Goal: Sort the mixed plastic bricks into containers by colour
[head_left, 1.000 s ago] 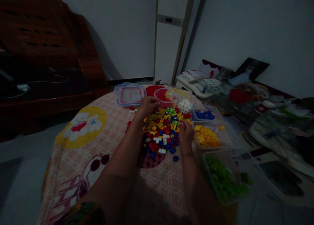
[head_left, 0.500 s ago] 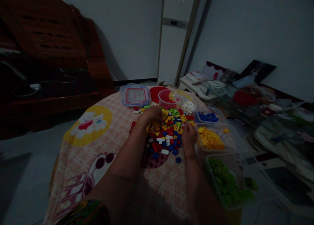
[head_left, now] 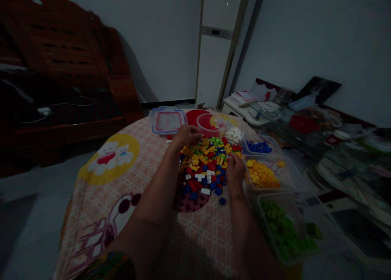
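A loose pile of mixed toy bricks [head_left: 210, 166] in red, yellow, blue, green and white lies on the patterned tablecloth. Over the pile's far left edge is my left hand [head_left: 187, 136], fingers bent towards the round clear tub [head_left: 200, 120] that has red bricks in it; its fingertips are too dark to make out. My right hand [head_left: 235, 169] rests at the pile's right edge with thumb and fingers pressed together; anything between them is too small to see. Beside it are boxes of yellow bricks [head_left: 263, 175], blue bricks [head_left: 259, 146] and green bricks [head_left: 285, 231]. White bricks [head_left: 233, 134] sit behind.
A lidded clear box [head_left: 168, 122] stands at the table's far left. To the right, a glass-topped side table [head_left: 269, 119] carries papers, bags and a cup. A wooden bench [head_left: 122, 88] is at the left and a tall white cabinet [head_left: 212, 64] behind.
My left hand has moved up and slightly away from the pile, towards the round tub, uncovering yellow bricks. My right hand has stayed nearly in place.
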`<action>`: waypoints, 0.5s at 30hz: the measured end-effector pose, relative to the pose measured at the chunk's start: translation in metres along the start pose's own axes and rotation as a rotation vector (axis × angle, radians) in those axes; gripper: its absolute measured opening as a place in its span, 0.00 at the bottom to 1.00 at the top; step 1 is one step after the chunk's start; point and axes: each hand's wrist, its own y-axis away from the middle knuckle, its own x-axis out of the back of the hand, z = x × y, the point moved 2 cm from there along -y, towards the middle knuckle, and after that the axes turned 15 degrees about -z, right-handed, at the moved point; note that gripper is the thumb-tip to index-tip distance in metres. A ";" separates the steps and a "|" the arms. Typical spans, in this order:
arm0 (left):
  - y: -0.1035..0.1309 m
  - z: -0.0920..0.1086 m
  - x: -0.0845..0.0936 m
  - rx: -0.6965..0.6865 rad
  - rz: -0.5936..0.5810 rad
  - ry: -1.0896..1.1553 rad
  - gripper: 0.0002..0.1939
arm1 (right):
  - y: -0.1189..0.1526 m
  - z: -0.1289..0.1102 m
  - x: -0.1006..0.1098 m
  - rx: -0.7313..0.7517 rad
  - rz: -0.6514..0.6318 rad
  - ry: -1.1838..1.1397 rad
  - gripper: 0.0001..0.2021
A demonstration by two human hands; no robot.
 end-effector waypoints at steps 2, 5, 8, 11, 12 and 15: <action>-0.004 -0.006 -0.005 0.002 0.117 0.111 0.18 | 0.000 0.001 0.000 0.004 0.000 0.004 0.20; -0.009 -0.015 -0.015 0.014 0.209 0.233 0.15 | 0.000 0.000 0.000 0.017 0.008 0.008 0.21; -0.015 -0.022 -0.026 0.003 0.264 0.373 0.12 | 0.000 -0.001 0.001 0.017 0.015 0.007 0.20; -0.022 -0.024 -0.037 -0.030 0.325 0.522 0.09 | 0.001 -0.002 0.001 0.015 0.002 -0.002 0.20; -0.024 -0.024 -0.040 -0.038 0.344 0.567 0.07 | 0.001 -0.002 0.001 0.014 -0.002 -0.004 0.20; -0.027 -0.021 -0.048 -0.042 0.385 0.664 0.07 | 0.002 -0.002 0.001 0.008 0.000 -0.011 0.20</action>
